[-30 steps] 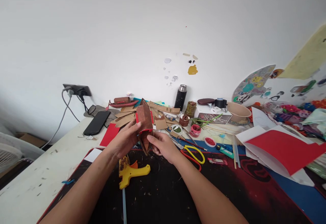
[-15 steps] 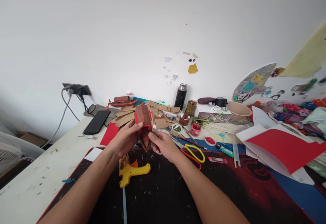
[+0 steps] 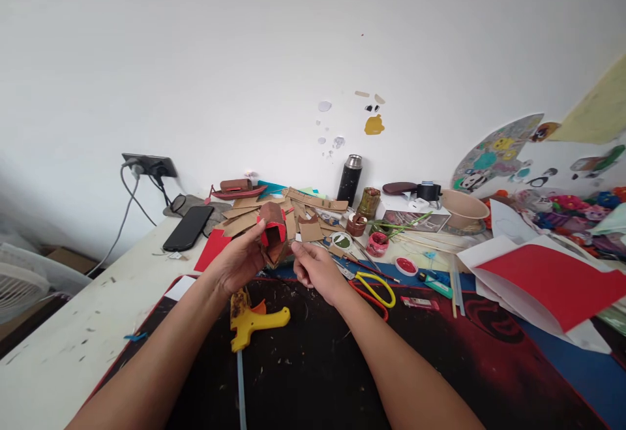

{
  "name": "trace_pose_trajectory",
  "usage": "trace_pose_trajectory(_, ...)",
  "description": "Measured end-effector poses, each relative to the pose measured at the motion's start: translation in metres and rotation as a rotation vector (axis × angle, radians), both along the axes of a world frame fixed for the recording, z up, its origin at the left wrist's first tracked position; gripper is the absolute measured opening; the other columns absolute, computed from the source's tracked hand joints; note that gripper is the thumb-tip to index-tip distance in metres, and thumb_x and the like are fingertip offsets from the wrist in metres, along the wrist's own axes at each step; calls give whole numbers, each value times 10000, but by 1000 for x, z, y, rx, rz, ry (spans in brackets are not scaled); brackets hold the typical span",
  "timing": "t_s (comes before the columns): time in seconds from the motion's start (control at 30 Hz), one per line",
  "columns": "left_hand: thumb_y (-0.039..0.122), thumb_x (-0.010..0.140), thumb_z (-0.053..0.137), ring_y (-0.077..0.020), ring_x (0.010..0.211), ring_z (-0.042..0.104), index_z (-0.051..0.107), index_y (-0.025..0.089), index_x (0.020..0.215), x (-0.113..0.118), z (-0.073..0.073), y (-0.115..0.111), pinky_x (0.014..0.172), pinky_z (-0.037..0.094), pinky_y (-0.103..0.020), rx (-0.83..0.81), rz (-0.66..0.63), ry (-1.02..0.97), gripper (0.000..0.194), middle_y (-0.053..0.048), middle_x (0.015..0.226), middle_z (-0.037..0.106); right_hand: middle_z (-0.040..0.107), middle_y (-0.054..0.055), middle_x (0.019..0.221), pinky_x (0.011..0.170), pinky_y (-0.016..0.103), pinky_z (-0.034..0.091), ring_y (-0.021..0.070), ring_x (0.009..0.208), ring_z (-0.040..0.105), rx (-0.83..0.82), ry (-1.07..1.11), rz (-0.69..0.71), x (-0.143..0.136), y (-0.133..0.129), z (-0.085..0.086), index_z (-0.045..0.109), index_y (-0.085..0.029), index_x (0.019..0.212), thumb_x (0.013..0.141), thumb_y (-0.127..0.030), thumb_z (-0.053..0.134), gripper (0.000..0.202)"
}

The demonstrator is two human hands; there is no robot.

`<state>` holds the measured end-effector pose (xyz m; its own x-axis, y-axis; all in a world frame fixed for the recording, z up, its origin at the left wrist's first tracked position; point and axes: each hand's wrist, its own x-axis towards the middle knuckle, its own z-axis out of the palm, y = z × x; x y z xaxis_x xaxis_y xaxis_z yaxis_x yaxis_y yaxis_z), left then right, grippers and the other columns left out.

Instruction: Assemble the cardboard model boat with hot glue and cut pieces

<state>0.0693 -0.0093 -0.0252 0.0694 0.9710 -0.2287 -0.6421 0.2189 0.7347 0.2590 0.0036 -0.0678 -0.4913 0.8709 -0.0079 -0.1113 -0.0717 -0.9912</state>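
Item, principal: one brown cardboard model with a peaked, angular roof and bright red edging [image 3: 270, 213], held aloft over the far edge of the mat, its open end facing the wearer. The part below the roof is brown and partly in shadow.

Left hand [image 3: 243, 259]: wrapped about the model's left side, thumb laid along the roof edge, fingers behind; the model is gripped.

Right hand [image 3: 317, 272]: just beside the model's lower right edge, thumb and curled fingers drawn together; whether they pinch anything, or touch the model, cannot be told.

Nearest the forearms: one yellow plastic glue gun, stained dark at its upper end [image 3: 259, 320], lying on a black mat with red edging [image 3: 303, 391]; one translucent glue stick [image 3: 241, 384] protruding from the gun toward the wearer.

To the right hand's right: one pair of scissors with yellow and red looped handles [image 3: 358, 278]; one round lid filled with red paint [image 3: 405, 266]; one jar smeared pinkish red [image 3: 377, 246].

Behind the model: flat offcuts of tan cardboard [image 3: 310, 230], heaped; one small boat with red hull and brown canopy [image 3: 238, 190]; one black flask with silver cap [image 3: 349, 183], upright near the wall.

Far left: one black smartphone [image 3: 188, 228], lying flat.
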Motion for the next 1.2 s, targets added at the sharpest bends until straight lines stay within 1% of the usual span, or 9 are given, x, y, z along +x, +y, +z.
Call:
trace_pose_trajectory(0.13, 303, 994, 744, -222, 841, 809, 788, 135, 1101, -2, -7, 3, 808, 685, -316, 41, -31, 26, 204, -127, 983, 849, 490, -82, 517, 392, 231, 219, 89, 401, 377, -15, -3, -31, 0, 1, -1, 546, -231, 820, 815, -858, 678, 641)
trace_pose_trajectory(0.33, 367, 937, 813, -293, 996, 820, 771, 138, 1225, 1, -12, 1, 897, 679, -382, 127, -86, 85, 370, -156, 1094, 849, 472, -87, 515, 391, 231, 203, 90, 406, 389, -49, 10, -104, 1, 4, -2, 526, -236, 813, 817, -839, 688, 625)
trace_pose_trajectory(0.47, 375, 920, 835, -280, 969, 820, 785, 157, 1177, 2, -14, 1, 869, 680, -360, 122, -97, 91, 340, -141, 1079, 850, 452, -97, 516, 389, 226, 215, 89, 407, 383, -79, 53, -122, 2, 5, -2, 519, -239, 807, 815, -812, 713, 606)
trace_pose_trajectory(0.57, 358, 904, 856, -241, 917, 808, 792, 142, 1142, 1, -17, 1, 826, 675, -314, 103, -87, 108, 328, -142, 1073, 846, 444, -101, 514, 387, 220, 216, 90, 409, 385, -90, 56, -108, 2, 5, -1, 512, -242, 810, 812, -805, 727, 602)
trace_pose_trajectory(0.67, 348, 892, 871, -224, 860, 798, 798, 108, 1089, 2, -17, 1, 810, 671, -305, 100, -77, 126, 319, -151, 1033, 843, 457, -102, 515, 386, 214, 209, 86, 402, 385, -107, 44, -90, 2, 4, 1, 511, -242, 827, 807, -815, 730, 613)
trace_pose_trajectory(0.73, 355, 879, 884, -233, 858, 802, 792, 104, 1080, 3, -16, 1, 798, 668, -308, 114, -69, 136, 334, -151, 1026, 841, 477, -97, 525, 384, 213, 214, 84, 401, 392, -112, 28, -72, 3, 3, 2, 515, -240, 831, 808, -835, 715, 628)
trace_pose_trajectory(0.93, 372, 842, 914, -271, 931, 812, 750, 136, 1173, 6, -14, 1, 813, 666, -341, 179, -24, 157, 439, -146, 1082, 839, 513, -78, 535, 384, 218, 243, 92, 408, 422, -111, -18, 20, 2, 0, 3, 528, -234, 823, 820, -841, 699, 630)
trace_pose_trajectory(1.1, 378, 832, 919, -259, 872, 811, 748, 128, 1132, 10, -15, 0, 768, 657, -309, 161, -49, 133, 426, -145, 1020, 841, 464, -90, 507, 388, 217, 238, 87, 411, 396, -145, 23, 42, 0, -2, 3, 468, -241, 758, 807, -794, 751, 623)
trace_pose_trajectory(1.2, 412, 810, 934, -296, 953, 811, 742, 130, 1197, 10, -15, -1, 825, 662, -354, 175, -70, 132, 516, -153, 1058, 839, 437, -97, 497, 391, 218, 231, 86, 410, 384, -179, 45, 48, 0, -2, 3, 465, -242, 749, 797, -768, 777, 614)
